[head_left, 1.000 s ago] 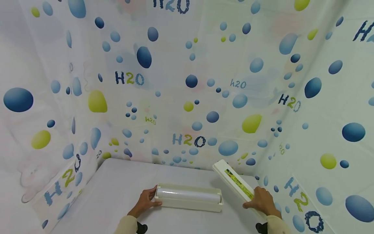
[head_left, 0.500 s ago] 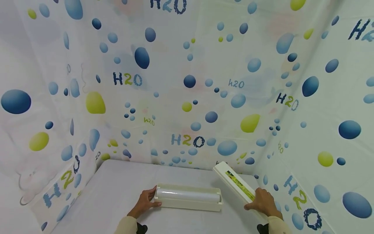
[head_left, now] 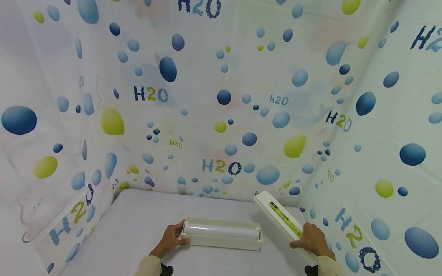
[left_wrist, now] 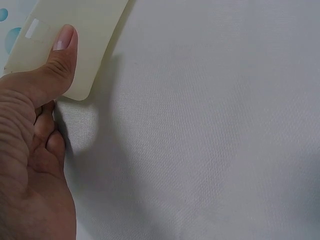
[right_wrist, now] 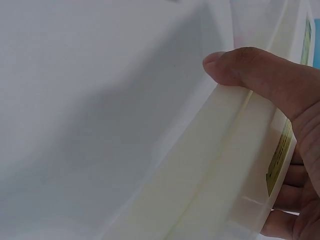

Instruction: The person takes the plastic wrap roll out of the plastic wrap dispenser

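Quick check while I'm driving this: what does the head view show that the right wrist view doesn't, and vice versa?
Only the head view: the left hand gripping one end of the long box, and the shiny roll lying in it.

Only the right wrist view: a lengthwise line along the side of the lid, seen close up.

Both: the right hand holding the lid, its yellow-green label, and the pale tabletop.

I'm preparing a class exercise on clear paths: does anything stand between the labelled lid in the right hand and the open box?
Nothing visible does. In the head view, only white tabletop shows between the lid and the open box. The left hand grips the box's left end, away from that gap.
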`<state>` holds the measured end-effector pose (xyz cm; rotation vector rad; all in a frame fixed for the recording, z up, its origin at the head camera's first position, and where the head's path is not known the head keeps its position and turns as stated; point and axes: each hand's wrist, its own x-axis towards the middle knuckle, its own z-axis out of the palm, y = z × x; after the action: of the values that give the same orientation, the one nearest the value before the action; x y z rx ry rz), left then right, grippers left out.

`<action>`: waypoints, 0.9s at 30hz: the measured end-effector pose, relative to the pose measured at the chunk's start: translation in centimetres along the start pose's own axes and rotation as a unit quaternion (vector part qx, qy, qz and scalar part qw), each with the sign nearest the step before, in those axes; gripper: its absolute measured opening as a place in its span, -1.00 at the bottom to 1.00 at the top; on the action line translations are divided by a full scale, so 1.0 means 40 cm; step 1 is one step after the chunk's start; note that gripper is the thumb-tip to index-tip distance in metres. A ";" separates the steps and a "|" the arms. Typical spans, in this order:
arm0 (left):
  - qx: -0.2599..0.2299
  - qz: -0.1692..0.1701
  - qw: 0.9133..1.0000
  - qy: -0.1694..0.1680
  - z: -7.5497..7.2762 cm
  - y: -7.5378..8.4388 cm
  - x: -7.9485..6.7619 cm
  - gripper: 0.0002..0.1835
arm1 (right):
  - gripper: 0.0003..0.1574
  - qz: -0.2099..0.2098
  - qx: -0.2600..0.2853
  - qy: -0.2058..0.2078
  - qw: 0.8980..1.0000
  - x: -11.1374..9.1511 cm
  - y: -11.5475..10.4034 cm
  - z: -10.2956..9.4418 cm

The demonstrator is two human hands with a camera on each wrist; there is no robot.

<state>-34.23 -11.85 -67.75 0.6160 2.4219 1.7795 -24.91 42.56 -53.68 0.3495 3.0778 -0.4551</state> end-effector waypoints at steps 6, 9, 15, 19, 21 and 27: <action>-0.005 -0.008 1.000 -0.005 -0.001 0.012 -0.006 0.03 | -0.04 -0.003 -0.004 0.006 1.000 -0.002 0.020 0.004; 0.003 -0.015 1.000 -0.001 0.000 0.011 -0.003 0.04 | -0.03 -0.002 -0.003 0.004 1.000 -0.004 0.028 0.002; 0.013 -0.015 1.000 0.002 0.003 0.004 0.003 0.04 | -0.02 -0.002 -0.002 0.000 1.000 -0.009 0.035 -0.003; 0.008 -0.018 1.000 0.003 0.002 0.002 0.003 0.05 | -0.06 -0.004 -0.002 0.004 1.000 -0.009 0.038 0.001; 0.005 -0.020 1.000 0.005 0.002 0.001 0.003 0.06 | -0.07 -0.007 -0.002 0.006 1.000 -0.010 0.040 0.004; 0.005 -0.002 1.000 0.004 0.001 -0.010 0.000 0.06 | -0.06 -0.010 -0.005 0.007 1.000 -0.010 0.050 0.019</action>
<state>-34.33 -11.91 -68.15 0.6056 2.4360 1.7726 -24.10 44.13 -54.96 0.3250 3.0990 -0.4382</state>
